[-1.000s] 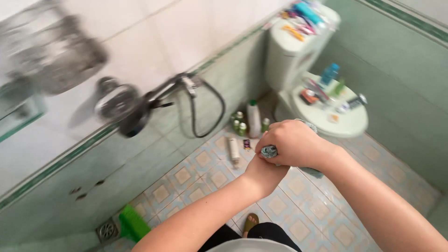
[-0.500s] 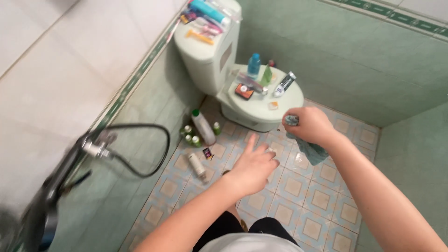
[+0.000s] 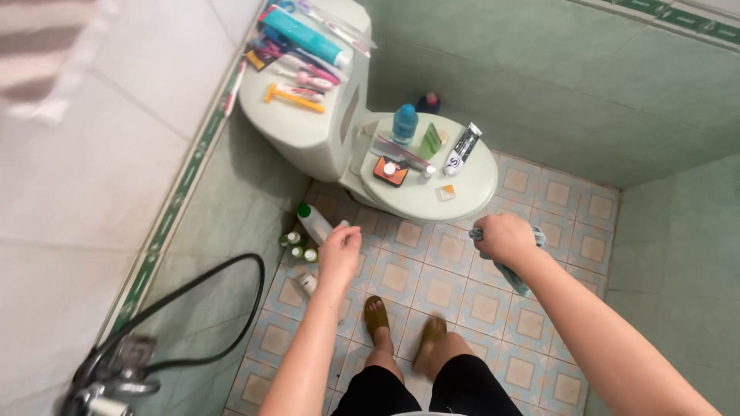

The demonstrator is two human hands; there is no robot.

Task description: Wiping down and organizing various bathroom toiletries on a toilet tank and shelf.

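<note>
Green-tiled bathroom walls (image 3: 539, 69) are seen from above, with a white-tiled wall (image 3: 92, 154) at the left and a patterned blue and beige tile floor (image 3: 493, 308) below. Next in size, a pale green toilet (image 3: 324, 131) is set in the corner; its closed seat lid (image 3: 455, 192) is loaded with a blue bottle (image 3: 404, 123), a green sachet (image 3: 431, 141), a black and white tube (image 3: 461, 150) and a small orange and black case (image 3: 391, 170). Its cistern top (image 3: 289, 127) is covered with a teal tube (image 3: 302, 35), a yellow razor (image 3: 293, 95) and other toiletries, too jumbled to be told apart. A black shower hose (image 3: 231, 308) is looped down the left wall to a blurred chrome tap (image 3: 116, 374) at the bottom left. Two bare feet in brown sandals (image 3: 401, 327) are planted on the floor. The right hand (image 3: 505, 237) is closed in a fist around a crumpled blue-green patterned cloth (image 3: 512, 273), held above the floor just in front of the seat lid, with one end hanging below the fist. The left hand (image 3: 339, 253) is stretched down with fingers loosely curled and nothing gripped, just beside a white bottle with a green cap (image 3: 314, 222) lying tilted at the toilet base; contact cannot be told. Small green-capped bottles (image 3: 297, 248) are clustered on the floor next to it.
</note>
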